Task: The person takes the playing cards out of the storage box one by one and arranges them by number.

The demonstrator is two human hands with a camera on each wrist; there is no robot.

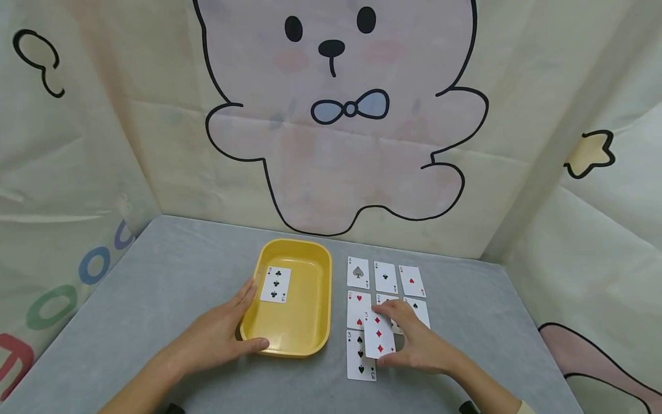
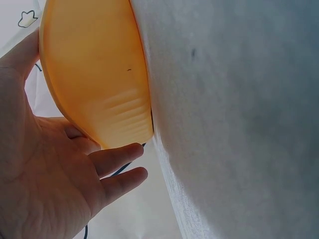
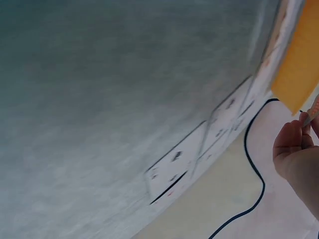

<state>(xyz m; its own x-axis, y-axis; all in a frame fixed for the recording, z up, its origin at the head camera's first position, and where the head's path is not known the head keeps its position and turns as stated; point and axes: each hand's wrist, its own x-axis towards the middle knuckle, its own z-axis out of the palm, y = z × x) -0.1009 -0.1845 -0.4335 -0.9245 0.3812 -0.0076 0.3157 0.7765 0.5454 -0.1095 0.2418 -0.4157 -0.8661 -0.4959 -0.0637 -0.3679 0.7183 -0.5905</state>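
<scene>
My left hand (image 1: 224, 325) holds the yellow tray (image 1: 324, 299) at its near left side, thumb over the rim and fingers along the wall. In the left wrist view two fingers (image 2: 119, 158) stick out straight past the tray. A three of clubs (image 1: 276, 284) lies face up inside it. My right hand (image 1: 414, 339) pinches a three of diamonds (image 1: 378, 336) by its far and near edges, thumb at the near edge. This card overlaps the three of spades (image 1: 357, 362) and the two of hearts (image 1: 357, 307) in the head view. The right wrist view shows that hand only at its edge.
Right of the tray, face-up cards lie in rows: an ace of spades (image 1: 358, 273), an ace of clubs (image 1: 385, 278) and an ace of hearts (image 1: 412, 281) at the back, twos in front. A printed cloth (image 1: 331, 184) rises behind the grey table (image 1: 196, 259).
</scene>
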